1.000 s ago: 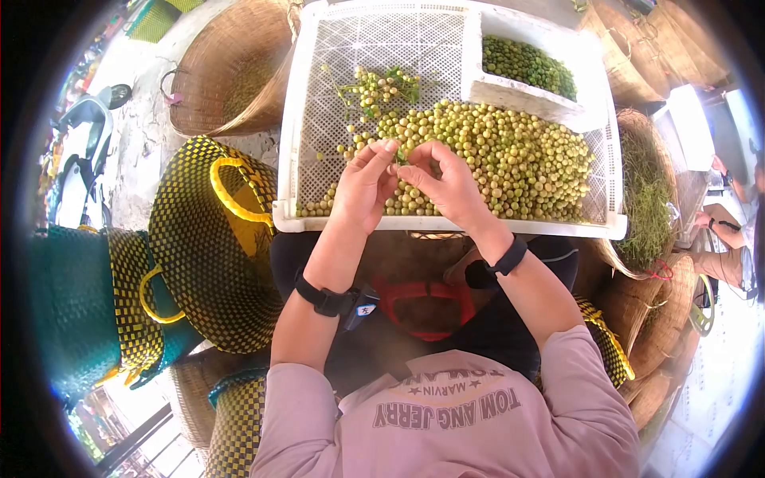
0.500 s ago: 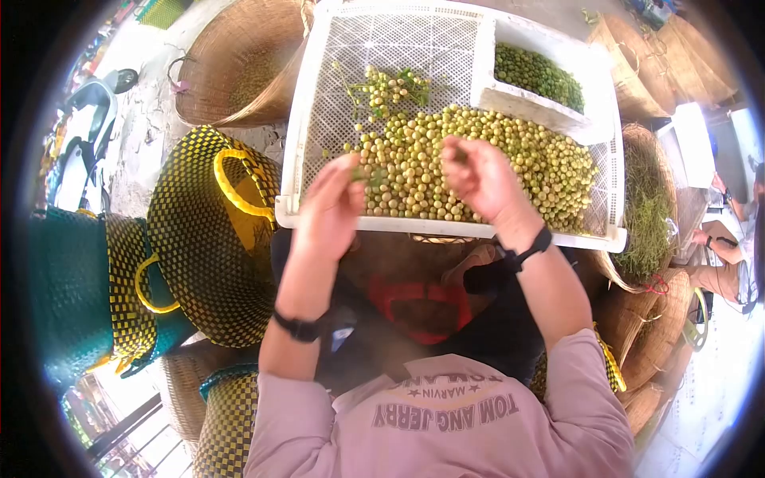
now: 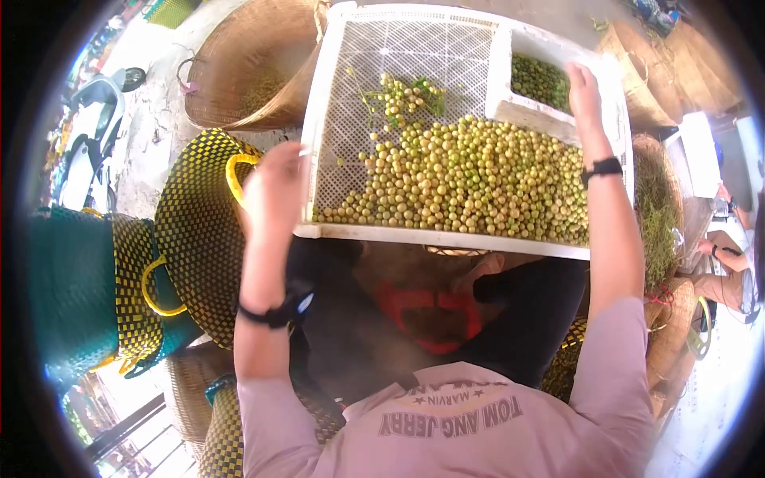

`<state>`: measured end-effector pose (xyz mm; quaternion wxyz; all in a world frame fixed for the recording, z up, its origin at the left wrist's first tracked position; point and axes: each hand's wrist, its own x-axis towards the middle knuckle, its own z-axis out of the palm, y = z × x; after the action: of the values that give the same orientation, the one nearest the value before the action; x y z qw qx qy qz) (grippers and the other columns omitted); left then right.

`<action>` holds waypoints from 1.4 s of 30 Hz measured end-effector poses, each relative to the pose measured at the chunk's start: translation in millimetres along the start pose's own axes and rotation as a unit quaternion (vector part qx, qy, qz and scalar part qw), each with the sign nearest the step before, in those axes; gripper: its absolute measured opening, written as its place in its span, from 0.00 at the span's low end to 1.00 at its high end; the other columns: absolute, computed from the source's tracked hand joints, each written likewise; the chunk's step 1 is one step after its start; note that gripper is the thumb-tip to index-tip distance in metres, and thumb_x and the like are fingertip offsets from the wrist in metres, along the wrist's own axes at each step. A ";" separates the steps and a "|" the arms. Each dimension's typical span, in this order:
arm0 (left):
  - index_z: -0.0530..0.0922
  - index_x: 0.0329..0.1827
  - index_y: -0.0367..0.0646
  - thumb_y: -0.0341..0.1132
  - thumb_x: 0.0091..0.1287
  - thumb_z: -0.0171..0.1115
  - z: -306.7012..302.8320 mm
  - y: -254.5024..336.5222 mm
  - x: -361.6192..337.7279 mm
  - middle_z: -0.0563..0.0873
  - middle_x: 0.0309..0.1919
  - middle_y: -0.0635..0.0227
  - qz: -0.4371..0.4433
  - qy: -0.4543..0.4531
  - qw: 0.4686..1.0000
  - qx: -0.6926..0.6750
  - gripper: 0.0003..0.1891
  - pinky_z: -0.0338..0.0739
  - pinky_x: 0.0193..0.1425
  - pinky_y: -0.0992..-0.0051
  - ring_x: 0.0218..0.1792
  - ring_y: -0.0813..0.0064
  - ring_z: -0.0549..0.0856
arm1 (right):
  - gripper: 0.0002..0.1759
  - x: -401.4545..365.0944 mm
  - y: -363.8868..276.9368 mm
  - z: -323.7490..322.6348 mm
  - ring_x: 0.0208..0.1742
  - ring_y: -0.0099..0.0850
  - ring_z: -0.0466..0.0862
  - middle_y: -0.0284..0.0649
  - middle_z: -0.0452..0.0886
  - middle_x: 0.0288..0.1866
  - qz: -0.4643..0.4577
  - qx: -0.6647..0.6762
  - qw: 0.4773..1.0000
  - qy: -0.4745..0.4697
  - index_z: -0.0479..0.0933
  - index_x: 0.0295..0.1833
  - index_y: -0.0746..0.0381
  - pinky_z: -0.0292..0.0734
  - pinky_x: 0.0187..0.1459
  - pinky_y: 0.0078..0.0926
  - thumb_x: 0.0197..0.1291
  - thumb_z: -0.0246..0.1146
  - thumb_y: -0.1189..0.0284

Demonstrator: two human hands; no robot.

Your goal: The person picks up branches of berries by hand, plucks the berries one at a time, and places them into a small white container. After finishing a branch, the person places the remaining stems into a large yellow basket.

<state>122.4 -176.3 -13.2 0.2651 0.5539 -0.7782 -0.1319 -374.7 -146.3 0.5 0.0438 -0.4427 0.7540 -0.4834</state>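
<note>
A white perforated tray (image 3: 335,127) rests across my lap with a heap of yellow-green round fruits (image 3: 470,179) in it. A few fruits on green stems (image 3: 402,94) lie farther up the mesh. A white box (image 3: 510,84) in the tray's far right corner holds darker green fruits (image 3: 540,80). My right hand (image 3: 582,92) reaches over that box, fingers together above the green fruits. My left hand (image 3: 275,187) is at the tray's left rim, fingers curled, over the yellow-and-black basket (image 3: 199,231). What either hand holds is hidden.
A large woven bamboo basket (image 3: 239,72) stands beyond the tray's left corner. Green and yellow plastic baskets (image 3: 103,295) sit at my left. More woven baskets, one with green stems (image 3: 649,215), crowd the right. Another person's arm (image 3: 721,247) shows at far right.
My hands have parted from the middle of the heap. The left went out to the tray's left rim, the right went up to the corner box. The view has shifted a little.
</note>
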 end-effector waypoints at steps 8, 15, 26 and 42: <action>0.80 0.51 0.49 0.47 0.66 0.58 179.8 23.1 69.2 0.82 0.46 0.59 -0.015 -0.089 0.995 0.032 0.17 0.80 0.45 0.63 0.42 0.61 0.84 | 0.14 -147.3 -65.6 7.6 0.51 0.30 0.78 0.40 0.79 0.46 -0.092 0.108 0.961 -0.238 0.78 0.47 0.61 0.72 0.56 0.29 0.72 0.49 0.66; 0.78 0.37 0.46 0.34 0.65 0.57 152.0 42.5 57.1 0.85 0.37 0.68 -0.058 -0.039 0.982 -0.174 0.04 0.78 0.36 0.73 0.33 0.73 0.85 | 0.11 -189.2 -64.7 24.8 0.41 0.25 0.76 0.37 0.76 0.41 -0.031 0.175 0.951 -0.252 0.77 0.42 0.65 0.70 0.44 0.22 0.70 0.53 0.69; 0.72 0.43 0.40 0.30 0.71 0.49 95.0 102.7 8.8 0.86 0.40 0.64 -0.083 -0.154 0.862 -0.476 0.05 0.76 0.32 0.82 0.33 0.81 0.84 | 0.17 -197.0 -73.9 84.1 0.38 0.22 0.81 0.39 0.80 0.40 0.172 0.387 0.870 -0.253 0.72 0.52 0.64 0.78 0.36 0.21 0.68 0.58 0.62; 0.75 0.40 0.49 0.35 0.69 0.59 90.9 123.1 -27.0 0.82 0.36 0.79 -0.251 -0.188 0.693 -0.650 0.03 0.64 0.26 0.91 0.31 0.95 0.72 | 0.03 -215.8 -84.2 58.0 0.32 0.18 0.74 0.25 0.74 0.32 0.387 0.638 0.596 -0.296 0.74 0.41 0.54 0.68 0.35 0.17 0.64 0.62 0.69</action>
<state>-19.3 -115.9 -33.9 0.3644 0.3817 -0.3640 -0.7674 -163.0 -45.0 -43.7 0.7190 -0.0869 0.2995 -0.6211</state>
